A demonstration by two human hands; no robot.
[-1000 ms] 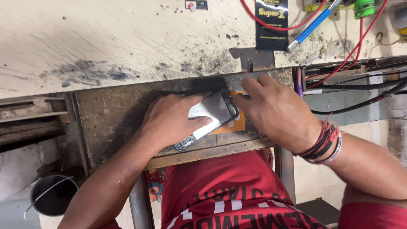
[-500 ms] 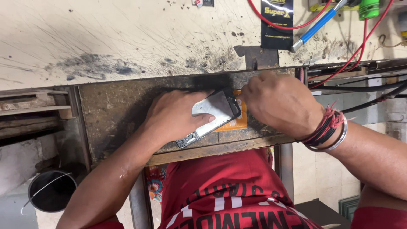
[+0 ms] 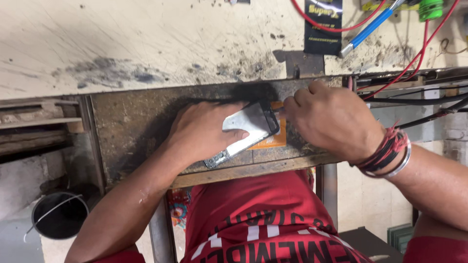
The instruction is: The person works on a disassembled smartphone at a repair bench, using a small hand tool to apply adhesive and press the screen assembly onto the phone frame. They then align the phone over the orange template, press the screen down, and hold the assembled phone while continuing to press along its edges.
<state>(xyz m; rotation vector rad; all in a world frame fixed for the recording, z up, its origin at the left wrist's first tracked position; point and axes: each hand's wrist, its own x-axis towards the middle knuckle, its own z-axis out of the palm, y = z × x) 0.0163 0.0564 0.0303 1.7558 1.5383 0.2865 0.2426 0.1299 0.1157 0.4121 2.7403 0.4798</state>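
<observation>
Pressing the phone (image 3: 246, 134) flat on the worn bench (image 3: 131, 126) with our left hand (image 3: 204, 131), we work at its top corner with the closed fingers of our right hand (image 3: 331, 119); whether they pinch a tool, we cannot tell. Next we judge steady pressure is needed, so the phone does not slip.

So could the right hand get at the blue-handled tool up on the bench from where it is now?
Probably yes. The right hand is at the top corner of the phone that the left hand pins down, and the blue-handled tool lies just beyond it. Only red wires run alongside; nothing lies over the tool.
</observation>
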